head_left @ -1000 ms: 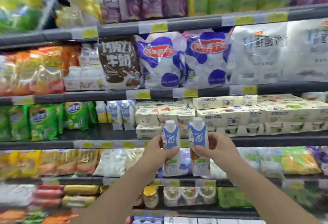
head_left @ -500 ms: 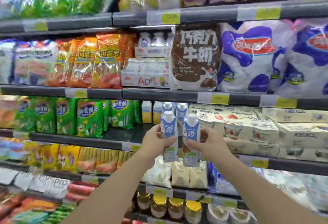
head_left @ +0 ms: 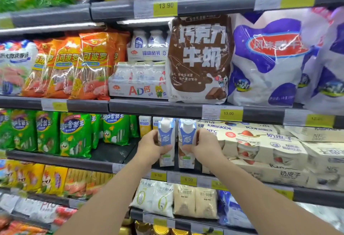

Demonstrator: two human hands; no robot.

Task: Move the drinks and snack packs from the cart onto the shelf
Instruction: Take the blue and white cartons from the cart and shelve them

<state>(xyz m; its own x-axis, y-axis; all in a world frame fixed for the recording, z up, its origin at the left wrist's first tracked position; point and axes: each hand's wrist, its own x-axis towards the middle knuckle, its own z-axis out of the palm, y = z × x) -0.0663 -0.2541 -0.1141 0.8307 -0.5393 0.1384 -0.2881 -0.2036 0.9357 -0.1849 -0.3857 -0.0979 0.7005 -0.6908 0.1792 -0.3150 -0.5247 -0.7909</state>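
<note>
I hold two white-and-blue drink cartons upright, side by side, at the front of a dark shelf (head_left: 104,157). My left hand (head_left: 149,146) grips the left carton (head_left: 166,137) from its left side. My right hand (head_left: 203,146) grips the right carton (head_left: 187,136) from its right side. Both cartons are at the shelf's front edge, in a gap between green snack bags (head_left: 74,134) and beige yogurt boxes (head_left: 260,145). I cannot tell whether their bases touch the shelf. The cart is out of view.
Small yellow and blue cartons (head_left: 144,125) stand deeper in the same gap. Above hang a brown chocolate-milk bag (head_left: 200,57), blue-white milk bags (head_left: 270,57) and orange sausage packs (head_left: 87,65). Below the shelf edge with price tags (head_left: 188,179) are white and tan pouches (head_left: 175,199).
Both hands have carried the two cartons up and forward towards the shelf gap, and my view has shifted left and closer to the shelves.
</note>
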